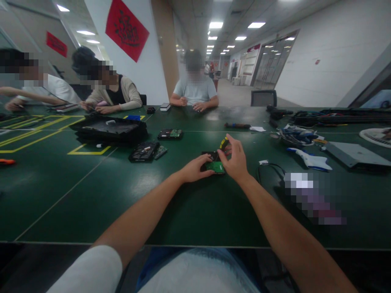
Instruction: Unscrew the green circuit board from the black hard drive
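Observation:
A hard drive with a green circuit board (216, 167) lies on the green table in front of me. My left hand (196, 169) is closed around its left side, thumb at the near edge and fingers at the far one. In my right hand (234, 160) is a screwdriver with a yellow and black handle (224, 142), held tilted above the drive. Its tip points down toward the board; whether it touches a screw is too small to tell. To the left lie an opened black hard drive (144, 151) and a loose circuit board (160, 152).
A black tray (109, 129) and another hard drive (170, 134) are on the left. Rightward lie a blue-white glove-like item (310, 158), a grey metal box (359, 154) and a bundle of cables (296, 135). A person (194, 89) sits opposite; two others sit at left.

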`<state>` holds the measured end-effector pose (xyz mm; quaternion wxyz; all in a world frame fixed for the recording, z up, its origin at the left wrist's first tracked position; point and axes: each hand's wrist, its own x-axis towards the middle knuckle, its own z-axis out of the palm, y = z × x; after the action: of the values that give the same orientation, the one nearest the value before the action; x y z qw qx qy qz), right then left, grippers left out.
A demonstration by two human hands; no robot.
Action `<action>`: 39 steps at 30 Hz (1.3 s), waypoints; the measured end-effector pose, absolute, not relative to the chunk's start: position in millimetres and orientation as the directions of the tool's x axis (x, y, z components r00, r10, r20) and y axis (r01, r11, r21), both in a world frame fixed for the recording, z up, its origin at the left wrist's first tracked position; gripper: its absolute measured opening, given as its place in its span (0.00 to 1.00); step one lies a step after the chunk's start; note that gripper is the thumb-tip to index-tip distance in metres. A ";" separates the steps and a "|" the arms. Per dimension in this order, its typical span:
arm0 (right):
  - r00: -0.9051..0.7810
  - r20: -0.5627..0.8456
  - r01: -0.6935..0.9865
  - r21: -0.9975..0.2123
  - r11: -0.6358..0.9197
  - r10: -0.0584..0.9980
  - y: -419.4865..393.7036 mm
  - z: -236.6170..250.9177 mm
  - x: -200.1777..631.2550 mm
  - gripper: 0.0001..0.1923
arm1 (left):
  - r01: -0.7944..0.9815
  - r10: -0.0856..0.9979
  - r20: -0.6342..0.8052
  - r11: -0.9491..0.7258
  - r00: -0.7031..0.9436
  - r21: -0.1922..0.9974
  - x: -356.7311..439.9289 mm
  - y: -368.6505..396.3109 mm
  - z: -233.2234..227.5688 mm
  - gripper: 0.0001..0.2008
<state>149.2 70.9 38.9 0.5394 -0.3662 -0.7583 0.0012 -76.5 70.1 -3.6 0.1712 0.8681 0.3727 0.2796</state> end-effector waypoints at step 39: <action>-0.180 0.806 0.511 -0.413 0.754 0.563 69.4 39.3 148.6 0.33 | 0.560 0.756 0.341 -0.648 0.559 0.517 -75.6 68.0 0.5 0.31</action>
<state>148.6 69.4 39.3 0.5362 -0.3500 -0.7677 0.0243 -75.6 68.0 0.5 0.1775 0.8648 0.3804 0.2754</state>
